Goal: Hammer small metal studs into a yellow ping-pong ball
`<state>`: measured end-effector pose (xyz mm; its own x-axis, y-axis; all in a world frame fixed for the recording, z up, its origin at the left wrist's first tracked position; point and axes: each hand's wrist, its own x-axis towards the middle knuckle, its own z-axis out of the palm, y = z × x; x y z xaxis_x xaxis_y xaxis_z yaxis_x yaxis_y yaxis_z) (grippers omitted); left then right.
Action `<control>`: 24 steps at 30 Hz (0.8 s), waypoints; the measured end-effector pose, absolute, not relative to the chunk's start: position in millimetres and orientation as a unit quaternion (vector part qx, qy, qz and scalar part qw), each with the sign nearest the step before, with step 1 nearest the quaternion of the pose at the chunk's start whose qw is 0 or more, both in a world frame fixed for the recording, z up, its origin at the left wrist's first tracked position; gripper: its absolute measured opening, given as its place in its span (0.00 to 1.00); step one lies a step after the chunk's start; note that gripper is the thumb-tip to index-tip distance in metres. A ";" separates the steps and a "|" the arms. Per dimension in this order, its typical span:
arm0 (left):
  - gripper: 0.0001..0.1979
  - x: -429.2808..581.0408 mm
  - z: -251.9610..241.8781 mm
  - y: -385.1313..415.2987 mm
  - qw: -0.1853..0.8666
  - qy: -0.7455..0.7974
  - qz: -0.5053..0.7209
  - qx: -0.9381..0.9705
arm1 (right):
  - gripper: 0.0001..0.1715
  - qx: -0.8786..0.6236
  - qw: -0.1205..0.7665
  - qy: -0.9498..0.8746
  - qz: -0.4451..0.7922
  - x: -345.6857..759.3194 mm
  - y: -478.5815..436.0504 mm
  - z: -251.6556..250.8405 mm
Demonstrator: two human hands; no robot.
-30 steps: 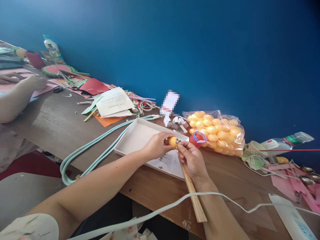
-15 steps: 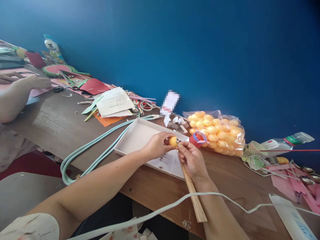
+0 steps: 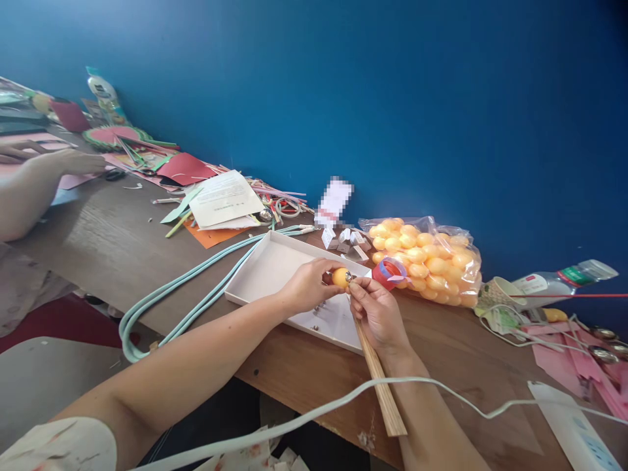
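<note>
My left hand (image 3: 309, 286) is closed around a small orange ball (image 3: 340, 277), which looks like a ping-pong ball, above the white shallow tray (image 3: 258, 268). With thumb and fingertips, my right hand (image 3: 375, 307) pinches a small silvery metal piece (image 3: 348, 277) against the ball's right side. A flat wooden strip (image 3: 380, 383) runs from beneath my right hand past the table's front edge; whether the fingers also grip it is hidden. A few tiny metal bits (image 3: 316, 327) lie in the tray.
Behind the tray stands a clear bag of orange balls (image 3: 422, 258), with a red tape roll (image 3: 385, 273) beside it. A white cable (image 3: 343, 398) crosses in front of my right forearm. Pale-blue tubing (image 3: 186, 288) loops at left. Another person's hand (image 3: 73, 161) rests far left.
</note>
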<state>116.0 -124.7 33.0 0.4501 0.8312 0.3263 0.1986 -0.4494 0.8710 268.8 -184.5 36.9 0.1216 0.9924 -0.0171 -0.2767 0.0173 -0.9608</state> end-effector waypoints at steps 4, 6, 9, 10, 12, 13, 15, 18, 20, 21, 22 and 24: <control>0.18 115.9 32.7 -124.9 0.395 0.343 0.397 0.754 | 0.11 -0.456 0.593 -0.393 0.534 268.7 -184.4 37.5; 0.18 115.9 32.5 -124.8 0.393 0.343 0.397 0.755 | 0.11 -0.457 0.592 -0.393 0.534 268.8 -184.3 37.6; 0.18 115.9 32.3 -124.5 0.394 0.343 0.396 0.756 | 0.11 -0.457 0.594 -0.392 0.534 268.7 -184.4 37.7; 0.18 115.8 32.4 -124.5 0.394 0.342 0.396 0.755 | 0.11 -0.456 0.595 -0.392 0.534 268.6 -184.5 37.6; 0.18 115.7 32.9 -124.5 0.396 0.341 0.396 0.755 | 0.11 -0.455 0.596 -0.392 0.534 268.3 -184.6 37.6; 0.18 115.6 33.1 -124.5 0.396 0.341 0.397 0.755 | 0.11 -0.454 0.596 -0.392 0.534 268.3 -184.7 37.5; 0.18 115.4 33.6 -124.6 0.396 0.341 0.398 0.754 | 0.10 -0.454 0.596 -0.392 0.534 268.4 -184.7 37.1; 0.18 115.4 33.9 -124.8 0.396 0.340 0.397 0.755 | 0.10 -0.453 0.597 -0.393 0.534 269.1 -184.4 36.0; 0.18 115.5 33.7 -125.1 0.395 0.340 0.397 0.755 | 0.10 -0.452 0.597 -0.394 0.533 269.4 -184.2 35.4; 0.18 115.5 33.5 -125.3 0.394 0.340 0.398 0.755 | 0.10 -0.452 0.598 -0.394 0.532 269.4 -184.2 35.2; 0.18 115.6 33.3 -125.5 0.392 0.340 0.399 0.756 | 0.10 -0.452 0.598 -0.395 0.531 269.3 -184.2 35.2; 0.18 115.9 32.9 -125.8 0.386 0.343 0.400 0.757 | 0.11 -0.452 0.599 -0.395 0.531 268.8 -184.3 35.5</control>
<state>115.9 -125.8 32.9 0.4452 0.8283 0.3401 0.2109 -0.4661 0.8592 268.8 -184.3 35.5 0.1245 0.9922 -0.0069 -0.2793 0.0284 -0.9598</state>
